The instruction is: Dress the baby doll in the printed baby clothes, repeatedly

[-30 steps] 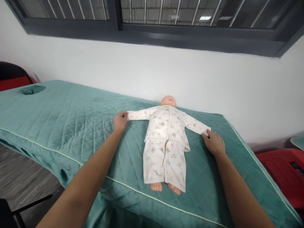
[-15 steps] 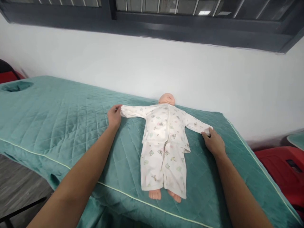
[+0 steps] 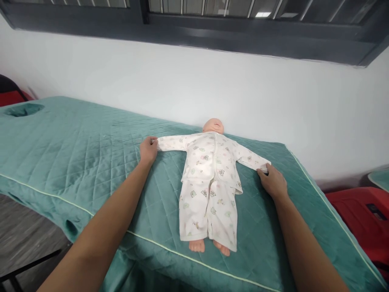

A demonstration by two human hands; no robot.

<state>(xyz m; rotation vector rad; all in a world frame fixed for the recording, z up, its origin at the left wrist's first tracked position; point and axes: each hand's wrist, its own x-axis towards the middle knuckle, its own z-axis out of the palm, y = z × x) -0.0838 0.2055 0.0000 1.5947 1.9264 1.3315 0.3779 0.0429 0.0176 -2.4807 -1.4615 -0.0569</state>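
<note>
A baby doll (image 3: 209, 178) in a white printed top and trousers lies on its back on a teal quilted bed cover (image 3: 85, 150), head toward the wall, arms spread wide. My left hand (image 3: 148, 149) is closed on the cuff of the doll's sleeve on the left side. My right hand (image 3: 272, 181) is closed on the cuff of the other sleeve at the right. The doll's bare feet (image 3: 208, 246) point toward the bed's front edge.
A white wall (image 3: 194, 89) with a dark window frame runs just behind the bed. The cover has a round face hole (image 3: 24, 109) at the far left. Red furniture (image 3: 361, 215) stands low at the right. Dark wooden floor (image 3: 24, 239) shows at the lower left.
My left hand drew the left sleeve outward, straightening it, then eased back a little. My right hand stayed on the right cuff. The view shifted slightly to the right.
</note>
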